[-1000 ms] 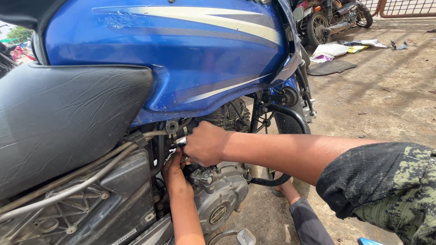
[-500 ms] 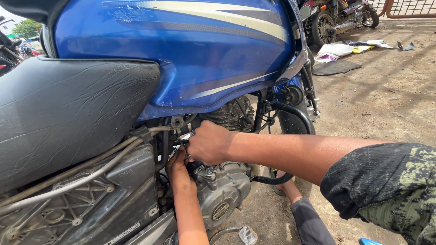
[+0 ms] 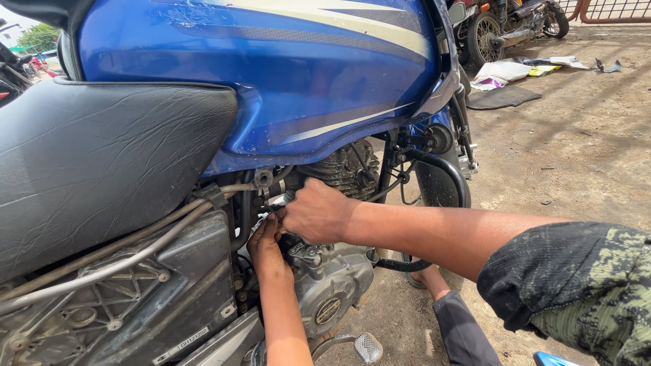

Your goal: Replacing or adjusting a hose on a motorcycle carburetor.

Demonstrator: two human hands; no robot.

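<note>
Head view: hands (image 3: 308,217) at ribbed metal engine (image 3: 339,169)

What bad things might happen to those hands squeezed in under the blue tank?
1. Both the right hand and the left hand are wedged in a tight gap between the blue tank and the engine, so knuckles could scrape on metal edges.
2. If the engine was run lately, its finned cylinder beside the right hand might burn skin.
3. Cables run close by; a slip could tug or snag one.
</note>
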